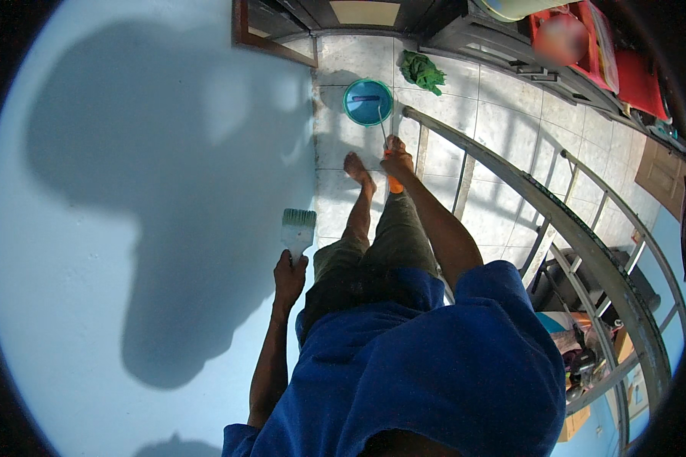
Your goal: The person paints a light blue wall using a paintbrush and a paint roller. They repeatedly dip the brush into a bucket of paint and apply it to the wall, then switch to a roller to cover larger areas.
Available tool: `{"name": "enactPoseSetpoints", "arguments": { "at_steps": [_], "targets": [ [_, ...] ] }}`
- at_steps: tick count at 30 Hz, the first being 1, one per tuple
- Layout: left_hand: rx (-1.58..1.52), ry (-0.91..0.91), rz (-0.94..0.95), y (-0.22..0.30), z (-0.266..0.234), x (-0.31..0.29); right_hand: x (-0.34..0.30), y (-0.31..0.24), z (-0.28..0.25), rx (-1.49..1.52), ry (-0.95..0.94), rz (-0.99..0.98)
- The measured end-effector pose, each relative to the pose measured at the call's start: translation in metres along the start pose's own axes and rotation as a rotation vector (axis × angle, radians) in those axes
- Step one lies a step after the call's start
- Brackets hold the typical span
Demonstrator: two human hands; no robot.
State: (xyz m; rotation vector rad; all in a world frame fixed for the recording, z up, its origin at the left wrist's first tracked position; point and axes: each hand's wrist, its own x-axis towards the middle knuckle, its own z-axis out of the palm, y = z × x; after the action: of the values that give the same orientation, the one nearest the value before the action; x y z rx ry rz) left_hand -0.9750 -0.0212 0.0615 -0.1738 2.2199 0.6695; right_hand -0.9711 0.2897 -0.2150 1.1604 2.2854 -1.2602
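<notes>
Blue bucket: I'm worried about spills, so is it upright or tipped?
Upright: the blue bucket stands on the tiled floor, its round mouth facing up, with a roller inside.

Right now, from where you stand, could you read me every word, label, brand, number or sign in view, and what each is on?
There is no text I can read anywhere.
Blue bucket, wide brush and orange-handled tool: no lettering I can make out.
Cluttered items by the metal ladder: too small and blurred to tell.
Red containers, upper right: no readable marking.
</notes>
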Motion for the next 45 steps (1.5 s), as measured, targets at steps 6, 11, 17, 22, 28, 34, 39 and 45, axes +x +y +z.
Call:
{"name": "enactPoseSetpoints", "arguments": {
  "at_steps": [6, 11, 17, 22, 28, 34, 39, 45],
  "targets": [
    [0.032, 0.034, 0.053, 0.008, 0.003, 0.005, -0.042, -0.002, -0.007, 0.744, -0.069, 0.120],
    [-0.011, 0.023, 0.057, 0.042, -0.004, 0.004, -0.053, 0.006, -0.016, 0.200, -0.133, 0.083],
    [-0.021, 0.018, 0.030, 0.039, -0.005, 0.008, -0.076, -0.037, -0.063, 0.321, -0.257, 0.228],
    [-0.033, 0.028, 0.069, 0.042, -0.006, 0.010, -0.078, -0.027, -0.065, 0.522, -0.360, 0.286],
    [-0.030, 0.036, 0.093, 0.059, -0.011, 0.004, -0.058, 0.011, -0.085, 0.547, -0.650, 0.419],
    [-0.030, 0.089, 0.071, 0.057, -0.011, 0.002, -0.047, 0.074, -0.086, 0.265, -0.477, -0.288],
    [0.104, 0.137, 0.240, 0.066, -0.022, -0.001, -0.057, 0.126, -0.060, -0.079, -0.490, -0.284],
    [0.189, 0.161, 0.312, 0.046, -0.035, 0.011, -0.095, 0.136, -0.034, -0.209, -0.316, -0.107]
  ]
}}
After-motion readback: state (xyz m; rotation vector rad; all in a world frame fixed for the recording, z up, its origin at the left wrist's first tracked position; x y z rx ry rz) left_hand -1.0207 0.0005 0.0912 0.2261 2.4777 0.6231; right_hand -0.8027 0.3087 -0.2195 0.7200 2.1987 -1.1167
